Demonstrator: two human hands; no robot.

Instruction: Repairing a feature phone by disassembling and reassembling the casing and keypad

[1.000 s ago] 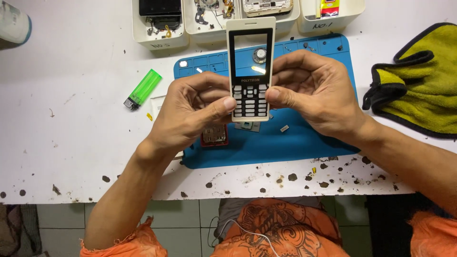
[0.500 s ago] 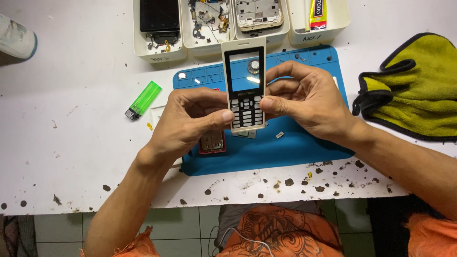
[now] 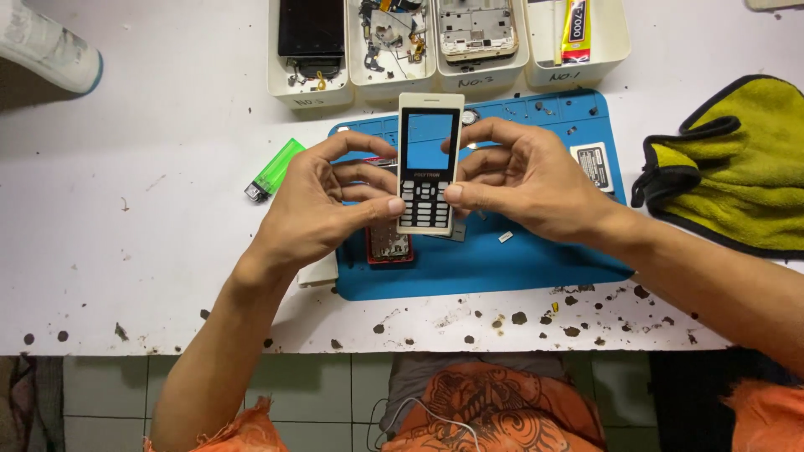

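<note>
- Holding one white phone front housing (image 3: 430, 163) upright above the blue mat (image 3: 502, 259), the left hand (image 3: 322, 209) and right hand (image 3: 523, 180) have their fingers clamped on its two side edges, thumbs pressing the keypad.
- One smooth rectangular rubbery mat lies on the speckled white bench (image 3: 126, 251).
- Four white open trays (image 3: 452, 42) of phone parts stand beyond the mat.
- One translucent green lighter (image 3: 275, 169) lies left of the mat.
- One fuzzy yellow cloth (image 3: 737, 163), black-edged, lies right of it.
</note>
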